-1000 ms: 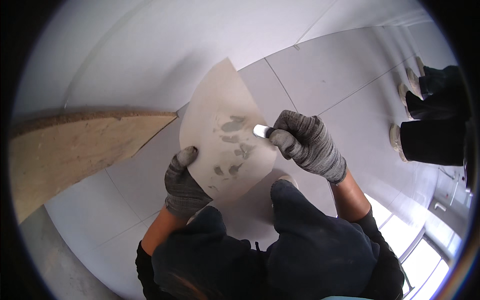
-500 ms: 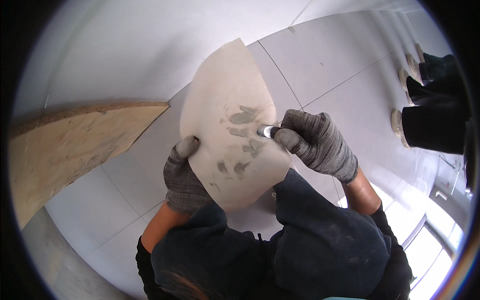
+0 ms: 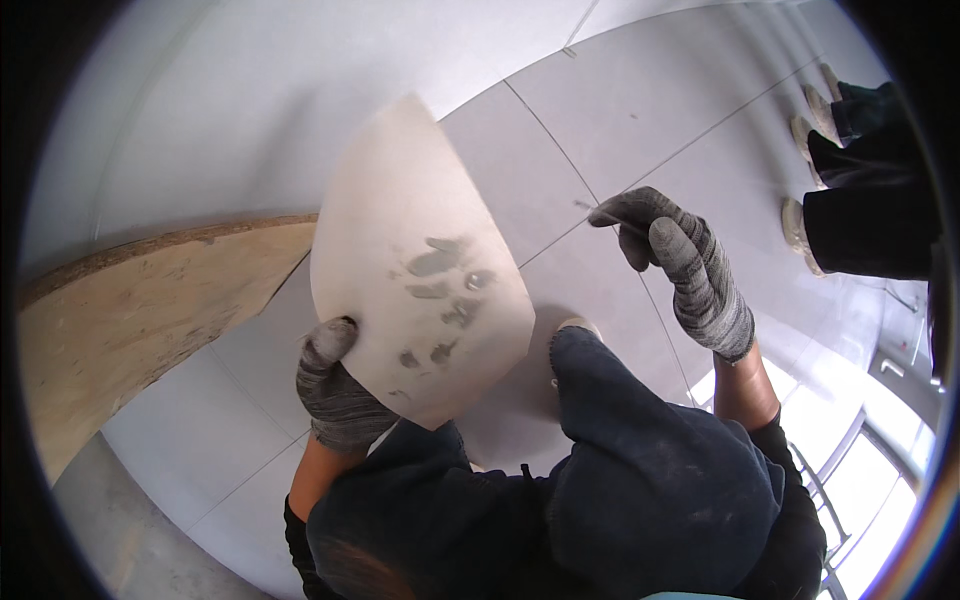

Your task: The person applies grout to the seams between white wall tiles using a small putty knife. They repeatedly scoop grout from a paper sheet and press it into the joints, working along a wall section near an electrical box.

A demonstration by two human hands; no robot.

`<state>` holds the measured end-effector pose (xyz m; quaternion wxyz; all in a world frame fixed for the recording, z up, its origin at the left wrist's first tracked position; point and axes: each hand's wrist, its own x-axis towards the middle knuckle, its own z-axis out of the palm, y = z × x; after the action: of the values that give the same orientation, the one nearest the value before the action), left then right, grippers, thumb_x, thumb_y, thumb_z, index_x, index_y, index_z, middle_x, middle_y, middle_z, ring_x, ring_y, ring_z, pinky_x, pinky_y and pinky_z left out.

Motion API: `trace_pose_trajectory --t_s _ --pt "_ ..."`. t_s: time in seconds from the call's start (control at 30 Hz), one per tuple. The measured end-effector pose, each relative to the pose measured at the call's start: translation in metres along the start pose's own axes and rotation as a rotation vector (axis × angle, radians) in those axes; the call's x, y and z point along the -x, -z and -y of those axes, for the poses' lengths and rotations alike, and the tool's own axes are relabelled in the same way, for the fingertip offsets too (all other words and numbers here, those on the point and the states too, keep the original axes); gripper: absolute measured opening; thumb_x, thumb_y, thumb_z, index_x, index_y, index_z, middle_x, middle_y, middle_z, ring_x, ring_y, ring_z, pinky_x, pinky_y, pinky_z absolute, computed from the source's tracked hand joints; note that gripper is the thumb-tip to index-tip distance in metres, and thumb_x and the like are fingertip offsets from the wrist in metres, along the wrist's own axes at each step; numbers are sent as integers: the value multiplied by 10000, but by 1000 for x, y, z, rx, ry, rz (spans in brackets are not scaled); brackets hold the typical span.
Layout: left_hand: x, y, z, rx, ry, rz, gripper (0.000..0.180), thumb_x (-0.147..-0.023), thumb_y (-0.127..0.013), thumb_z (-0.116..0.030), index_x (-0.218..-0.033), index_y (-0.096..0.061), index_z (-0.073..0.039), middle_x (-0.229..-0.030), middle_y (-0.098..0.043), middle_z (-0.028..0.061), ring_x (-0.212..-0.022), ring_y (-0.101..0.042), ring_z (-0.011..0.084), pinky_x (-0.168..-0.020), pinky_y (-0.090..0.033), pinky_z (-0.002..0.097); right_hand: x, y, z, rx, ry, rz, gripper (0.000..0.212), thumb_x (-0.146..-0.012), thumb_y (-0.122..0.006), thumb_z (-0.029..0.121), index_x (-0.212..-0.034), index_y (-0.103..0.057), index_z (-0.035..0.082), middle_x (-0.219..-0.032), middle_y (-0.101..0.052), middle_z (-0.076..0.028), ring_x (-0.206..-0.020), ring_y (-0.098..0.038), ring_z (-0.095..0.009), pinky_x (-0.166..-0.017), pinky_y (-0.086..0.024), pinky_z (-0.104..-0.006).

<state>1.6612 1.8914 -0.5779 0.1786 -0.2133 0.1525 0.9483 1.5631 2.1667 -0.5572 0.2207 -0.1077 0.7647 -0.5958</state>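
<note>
A pale, flexible sheet (image 3: 400,180) with a pointed top is tilted in front of me, bearing several grey paste smears (image 3: 432,262). My left hand (image 3: 345,390), in a grey striped knit glove, grips its lower left edge, thumb on top and the other fingers hidden underneath. Apart from the sheet, to its right, my gloved right hand (image 3: 685,265) is raised with bent fingers. A thin grey tip of a small metal-tipped tool (image 3: 584,205) sticks out at its fingertips; the glove hides the handle.
At the left stands a wooden board (image 3: 160,310) on edge, near a white wall (image 3: 230,110). Large grey tiles (image 3: 560,120) cover the floor. Other people's dark-trousered legs (image 3: 865,230) and pale shoes are at the right. My knees in dark trousers (image 3: 650,480) are below the sheet.
My right hand has lifted off the sheet with the small metal-tipped tool and moved right and up. The sheet and my left hand have shifted left. A dark grey paste spot now shows where the tool touched.
</note>
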Motion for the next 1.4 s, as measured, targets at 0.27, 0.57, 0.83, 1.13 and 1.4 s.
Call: trace_pose_trajectory --t_s 0.27,0.57,0.83,1.13,1.4 --pt "-4 7 2 -29 137 55 810 -752 -631 -271 -1397 -275 65 -1359 -414 291 -1241 -457 427 -1023 -411 538 -38 -33 33 600 460 129 347 -881 -657 341 -883 -540 14 -704 -599 -78 -594 -609 -190 -565 -499 -297" --pt "3 -3 2 69 101 97 847 -729 -663 -282 -1396 -274 67 -1354 -414 295 -1230 -466 434 -1013 -423 541 -45 -39 31 679 407 110 358 -844 -677 397 -932 -576 65 -623 -614 -109 -561 -636 -293 -553 -517 -346" --pt "18 26 -4 39 -42 -59 662 -777 -632 -184 -1321 -382 99 -1243 -526 286 -1098 -571 424 -928 -496 523 -47 -17 21 693 332 -115 230 -905 -619 292 -971 -580 76 -583 -572 -21 -528 -602 -135 -516 -503 -264" --pt "-2 5 -3 214 82 194 824 -720 -664 -208 -1409 -286 40 -1360 -420 288 -1219 -471 450 -1018 -411 561 -42 -30 28 1173 777 117 405 -742 -638 90 -1140 -615 158 -949 -643 -88 -734 -624 -258 -521 -515 -335" --pt "21 14 -6 4 -19 -107 819 -693 -640 -239 -1391 -317 44 -1331 -452 278 -1179 -499 444 -992 -426 562 -40 -23 19 1349 782 90 292 -792 -623 108 -1083 -610 132 -927 -646 -78 -715 -613 -238 -506 -489 -326"
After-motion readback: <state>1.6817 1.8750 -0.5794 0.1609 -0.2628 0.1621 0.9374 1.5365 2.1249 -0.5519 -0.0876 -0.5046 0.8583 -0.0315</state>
